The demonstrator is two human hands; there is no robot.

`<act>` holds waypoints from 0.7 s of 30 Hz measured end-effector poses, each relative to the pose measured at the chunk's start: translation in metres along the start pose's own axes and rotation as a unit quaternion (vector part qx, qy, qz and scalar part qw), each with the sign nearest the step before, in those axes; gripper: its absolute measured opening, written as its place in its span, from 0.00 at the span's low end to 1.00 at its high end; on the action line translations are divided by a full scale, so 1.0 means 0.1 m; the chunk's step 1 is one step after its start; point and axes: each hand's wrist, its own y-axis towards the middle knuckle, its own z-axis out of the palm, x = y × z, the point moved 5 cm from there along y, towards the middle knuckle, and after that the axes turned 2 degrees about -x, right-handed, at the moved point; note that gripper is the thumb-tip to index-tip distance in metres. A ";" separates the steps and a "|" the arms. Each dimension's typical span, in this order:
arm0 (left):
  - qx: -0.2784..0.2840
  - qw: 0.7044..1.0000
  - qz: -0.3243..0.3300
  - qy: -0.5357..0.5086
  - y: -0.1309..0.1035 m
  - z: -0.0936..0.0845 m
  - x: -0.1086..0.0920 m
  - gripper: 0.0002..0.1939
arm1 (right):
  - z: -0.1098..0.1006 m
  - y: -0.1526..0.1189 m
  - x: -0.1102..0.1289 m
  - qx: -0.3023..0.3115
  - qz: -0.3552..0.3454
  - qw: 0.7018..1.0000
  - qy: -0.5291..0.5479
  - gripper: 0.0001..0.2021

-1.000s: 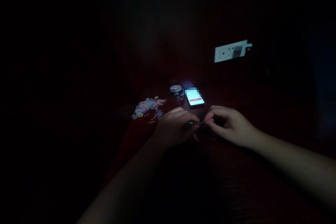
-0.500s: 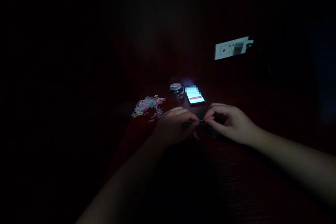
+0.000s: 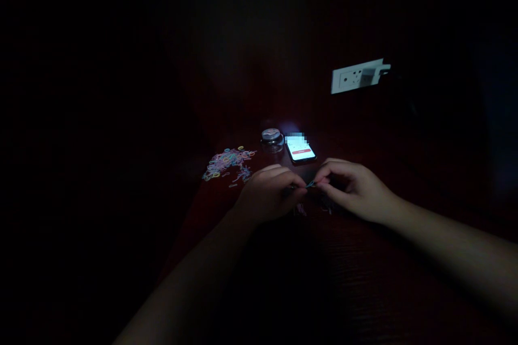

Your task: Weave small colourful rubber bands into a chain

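Teal band (image 3: 310, 184), small and looped, pinched in left hand (image 3: 267, 192) and right hand (image 3: 360, 191); gentle, even tension should steady it. Colourful band pile (image 3: 227, 161) toward ten o'clock.

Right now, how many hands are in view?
2: left hand and right hand, both pinching a teal band, nearer the camera than the phone. Darkness may hide others.
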 end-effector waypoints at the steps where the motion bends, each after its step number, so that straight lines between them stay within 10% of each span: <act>1: -0.001 1.000 0.002 -0.001 0.00 0.00 0.00 0.08 | 0.00 0.00 0.00 -0.002 -0.004 1.000 0.002 0.02; 21: 0.001 1.000 0.011 -0.001 0.03 -0.02 -0.04 0.07 | 0.00 -0.01 0.00 0.009 -0.017 1.000 -0.008 0.04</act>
